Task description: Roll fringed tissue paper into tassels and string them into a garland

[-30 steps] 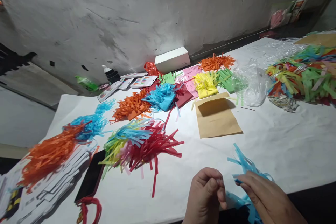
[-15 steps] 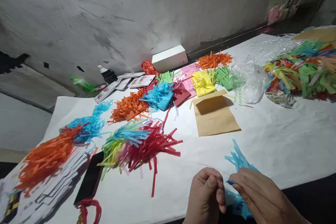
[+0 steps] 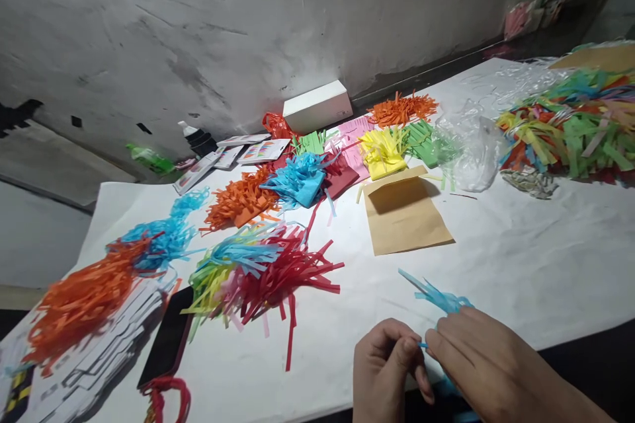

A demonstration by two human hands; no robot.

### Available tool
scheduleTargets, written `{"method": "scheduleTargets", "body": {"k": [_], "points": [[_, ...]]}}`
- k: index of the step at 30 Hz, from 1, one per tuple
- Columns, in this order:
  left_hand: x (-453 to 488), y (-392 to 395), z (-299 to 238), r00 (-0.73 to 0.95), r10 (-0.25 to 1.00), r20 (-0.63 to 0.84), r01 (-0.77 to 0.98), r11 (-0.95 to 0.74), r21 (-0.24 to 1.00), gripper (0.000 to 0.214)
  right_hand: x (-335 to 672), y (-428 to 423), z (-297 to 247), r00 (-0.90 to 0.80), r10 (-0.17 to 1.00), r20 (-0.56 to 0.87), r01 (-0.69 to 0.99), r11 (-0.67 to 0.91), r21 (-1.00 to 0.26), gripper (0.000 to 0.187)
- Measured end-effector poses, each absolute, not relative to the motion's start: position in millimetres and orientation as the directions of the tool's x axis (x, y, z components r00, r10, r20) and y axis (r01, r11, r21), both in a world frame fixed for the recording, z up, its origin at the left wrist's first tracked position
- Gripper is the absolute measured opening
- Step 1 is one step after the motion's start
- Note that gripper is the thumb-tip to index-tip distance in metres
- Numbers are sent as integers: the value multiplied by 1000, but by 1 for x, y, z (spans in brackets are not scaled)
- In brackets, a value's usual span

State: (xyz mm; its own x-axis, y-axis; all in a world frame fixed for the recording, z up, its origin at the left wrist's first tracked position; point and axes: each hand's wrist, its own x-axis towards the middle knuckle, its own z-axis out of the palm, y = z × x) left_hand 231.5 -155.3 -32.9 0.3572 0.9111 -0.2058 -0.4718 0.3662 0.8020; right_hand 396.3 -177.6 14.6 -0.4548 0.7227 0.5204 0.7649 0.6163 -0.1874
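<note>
My right hand is closed around a light blue tissue-paper tassel, whose cut strips stick out past the knuckles to the upper left. More blue paper hangs below that hand, partly hidden by it. A thin twisted blue bit bridges the small gap between the hands. My left hand pinches its end between thumb and forefinger, with the other fingers curled. Both hands are at the table's near edge. Beyond them a brown paper envelope lies with its flap raised.
Red tassels, orange fringe and a black phone lie to the left. Fringed paper bundles, including a yellow one, line the back near a white box. Clear plastic and a multicoloured tassel pile are at right.
My left thumb and forefinger have closed on the twisted blue end, where they were apart from it before. The tassel's loose strips have swung left and lower as my right hand turned.
</note>
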Motion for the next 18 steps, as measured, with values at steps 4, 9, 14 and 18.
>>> {"method": "scheduleTargets", "body": {"k": [4, 9, 14, 18], "points": [[231, -159, -19, 236, 953, -192, -324, 263, 909, 30, 396, -174, 11, -423, 720, 550, 731, 630, -263, 32], [227, -159, -17, 217, 971, -97, -198, 141, 970, 29, 400, -173, 16, -435, 782, 445, 708, 603, -368, 29], [222, -155, -17, 280, 952, -120, -188, 177, 966, 28, 405, -177, 11, -393, 796, 461, 693, 585, -421, 32], [214, -152, -19, 324, 943, -71, -80, 103, 991, 28, 404, -178, 6, -392, 820, 417, 694, 561, -451, 29]]}}
